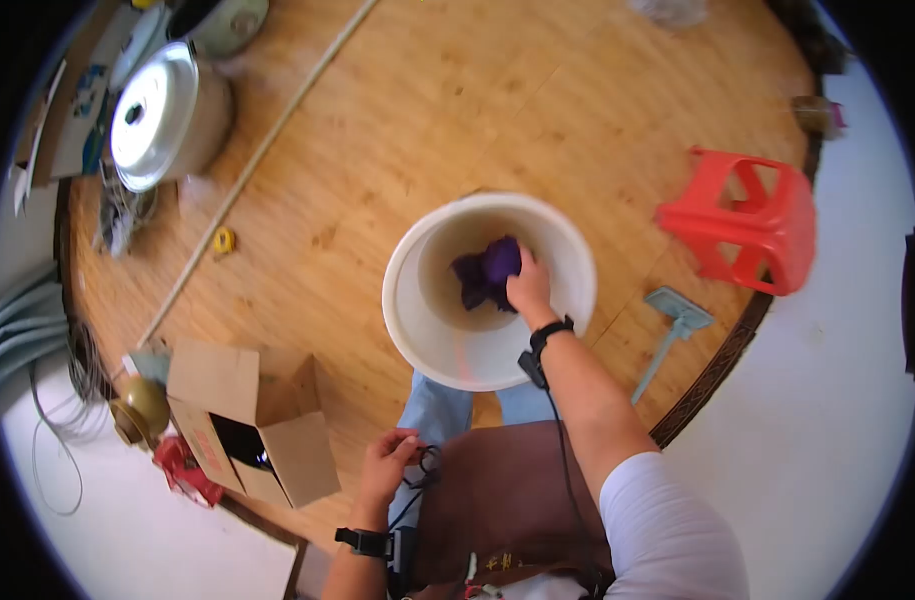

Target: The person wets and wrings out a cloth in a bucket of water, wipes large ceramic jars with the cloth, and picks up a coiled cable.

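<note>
A large white bucket (pixel 407 325) stands on the wooden floor in front of my knees. Inside it, my right hand (pixel 529 284) has its fingers closed on a dark purple cloth (pixel 485 272), which hangs low in the bucket. My left hand (pixel 389 462) is outside, below and left of the bucket, over my leg. Its fingers are curled beside a thin black cord (pixel 427 466); whether they grip it is unclear. A brown apron (pixel 497 490) covers my lap.
An open cardboard box (pixel 302 465) stands at the left, near a long pole (pixel 267 150) and a yellow tape measure (pixel 223 240). A lidded pot (pixel 172 120) is upper left. At right are a red stool (pixel 752 220) and a grey-blue brush (pixel 677 312).
</note>
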`<control>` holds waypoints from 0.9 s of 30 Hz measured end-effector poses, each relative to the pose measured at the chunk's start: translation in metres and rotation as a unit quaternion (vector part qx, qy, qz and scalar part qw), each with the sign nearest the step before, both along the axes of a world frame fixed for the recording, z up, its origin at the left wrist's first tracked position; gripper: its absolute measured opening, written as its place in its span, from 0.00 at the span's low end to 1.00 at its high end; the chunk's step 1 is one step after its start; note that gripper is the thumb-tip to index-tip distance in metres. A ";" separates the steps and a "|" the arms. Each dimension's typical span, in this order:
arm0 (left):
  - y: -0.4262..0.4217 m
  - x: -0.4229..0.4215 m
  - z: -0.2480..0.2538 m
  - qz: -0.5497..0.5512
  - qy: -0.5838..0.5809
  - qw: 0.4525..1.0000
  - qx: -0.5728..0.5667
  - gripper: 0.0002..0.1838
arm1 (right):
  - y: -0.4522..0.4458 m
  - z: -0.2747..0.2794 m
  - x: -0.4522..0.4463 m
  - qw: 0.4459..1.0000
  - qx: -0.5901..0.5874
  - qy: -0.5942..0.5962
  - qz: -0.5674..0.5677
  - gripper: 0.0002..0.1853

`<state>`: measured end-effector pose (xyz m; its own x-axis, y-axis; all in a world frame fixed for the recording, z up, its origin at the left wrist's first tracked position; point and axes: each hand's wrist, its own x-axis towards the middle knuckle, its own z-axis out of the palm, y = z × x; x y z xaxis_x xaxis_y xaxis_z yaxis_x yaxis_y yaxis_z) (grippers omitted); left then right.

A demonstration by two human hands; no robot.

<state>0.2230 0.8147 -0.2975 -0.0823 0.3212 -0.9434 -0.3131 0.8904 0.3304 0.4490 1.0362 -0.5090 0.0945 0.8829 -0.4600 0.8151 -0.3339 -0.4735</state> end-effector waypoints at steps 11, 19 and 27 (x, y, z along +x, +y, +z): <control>0.020 0.069 -0.032 -0.045 -0.052 0.997 -0.022 0.11 | -0.050 -0.119 -0.052 0.928 -0.204 0.003 0.311 0.26; 0.132 0.008 -0.067 -0.119 0.155 0.966 0.168 0.18 | -0.016 0.042 -0.005 0.882 -0.197 0.422 0.074 0.26; 0.189 0.046 -0.090 0.139 -0.243 0.952 -0.123 0.41 | 0.025 0.206 0.011 0.845 -0.241 0.469 0.093 0.20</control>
<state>0.2687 1.0037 -0.3879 0.3338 0.1141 -0.9357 -0.6103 0.7827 -0.1223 0.4600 1.0608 -0.3034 -0.6308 0.5312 -0.5656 0.2173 -0.5788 -0.7860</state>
